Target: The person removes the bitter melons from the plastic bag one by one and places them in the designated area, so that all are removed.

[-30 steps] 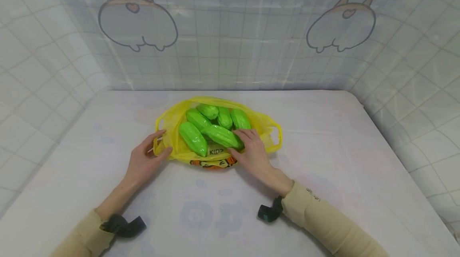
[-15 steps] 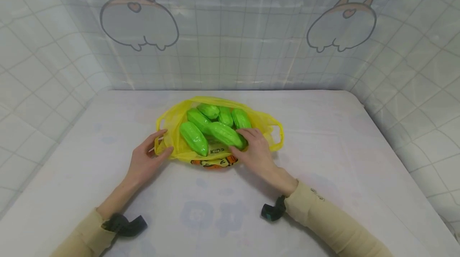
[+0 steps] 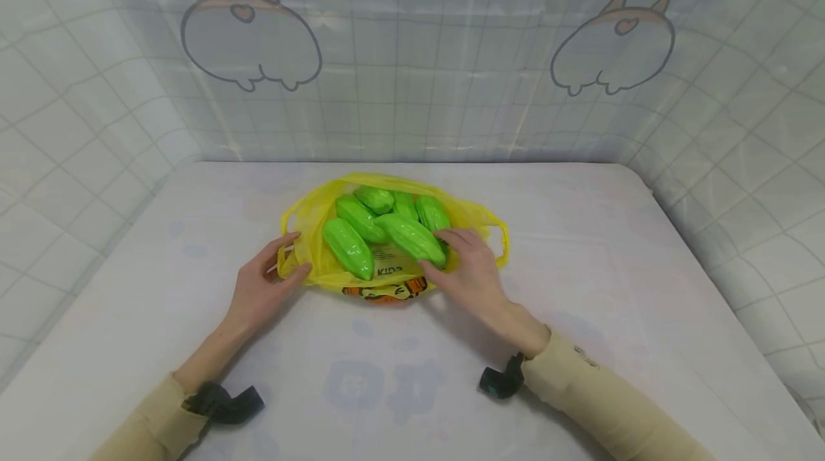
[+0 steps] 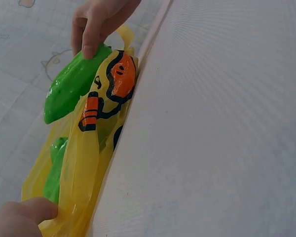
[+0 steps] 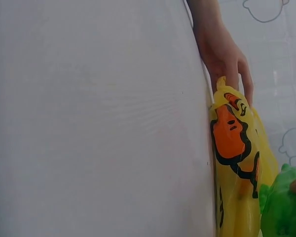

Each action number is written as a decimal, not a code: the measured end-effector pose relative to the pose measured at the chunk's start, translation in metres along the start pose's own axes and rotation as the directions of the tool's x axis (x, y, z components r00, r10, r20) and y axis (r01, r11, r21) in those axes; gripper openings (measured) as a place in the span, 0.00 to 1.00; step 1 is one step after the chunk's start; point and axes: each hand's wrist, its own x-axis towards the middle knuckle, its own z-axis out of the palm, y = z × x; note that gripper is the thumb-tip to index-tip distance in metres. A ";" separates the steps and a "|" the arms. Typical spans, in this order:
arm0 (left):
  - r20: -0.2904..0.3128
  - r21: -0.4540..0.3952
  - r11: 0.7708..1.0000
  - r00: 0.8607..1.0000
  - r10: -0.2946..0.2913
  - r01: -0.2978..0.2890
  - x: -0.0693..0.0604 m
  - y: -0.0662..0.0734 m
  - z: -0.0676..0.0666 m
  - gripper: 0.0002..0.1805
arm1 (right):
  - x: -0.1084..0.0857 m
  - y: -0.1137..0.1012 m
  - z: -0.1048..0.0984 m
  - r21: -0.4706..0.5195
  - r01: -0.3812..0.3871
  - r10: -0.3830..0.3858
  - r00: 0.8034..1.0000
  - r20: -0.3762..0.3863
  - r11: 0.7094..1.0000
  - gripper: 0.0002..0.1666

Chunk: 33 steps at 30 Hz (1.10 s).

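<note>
Head view: while the left hand (image 3: 258, 293) touches the left end of an open yellow bag (image 3: 331, 280), its thumb and fingers apart around the handle corner, the right hand (image 3: 473, 275) pinches a ridged green vegetable (image 3: 409, 238) by its near right end, thumb on one side, fingers on the other. Held piece sits tilted over the bag's mouth, right of middle. Five more green vegetables (image 3: 348, 248) lie inside, one alone front left, four along the back. Bag rests on a pale table (image 3: 309, 382), right handle standing out in a loop. Black lettering shows inside; last letter unclear. Orange print on the front. Beige sleeves (image 3: 606, 396), a black wrist mount (image 3: 228, 404) by each cuff. Tile-patterned sheet (image 3: 432, 117) behind, two animal drawings (image 3: 251, 39) on it.

Left wrist view: right thumb lies on the held vegetable's upper end; far end slants down, outside the printed bag wall from this angle, near part behind the rim. Left thumb presses the bag side, another green piece just beside it.

Right wrist view: left fingers reach down at the bag's far end. Held vegetable cut off at lower right, one fingertip on it.
</note>
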 end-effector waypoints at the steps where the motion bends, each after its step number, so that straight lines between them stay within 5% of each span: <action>1: -0.001 0.002 1.000 1.000 -0.001 0.001 0.000 0.000 0.000 0.32 | -0.001 0.000 -0.001 -0.002 0.007 -0.007 1.000 -0.007 1.000 0.28; 15: 0.003 0.022 1.000 1.000 0.000 0.000 0.001 0.001 -0.001 0.32 | -0.012 0.004 -0.023 -0.012 0.026 -0.027 0.997 -0.074 1.000 0.26; 33: 0.009 0.026 1.000 1.000 -0.007 0.006 0.000 0.005 -0.003 0.32 | -0.028 0.014 -0.055 -0.030 -0.065 0.062 0.994 -0.090 0.997 0.25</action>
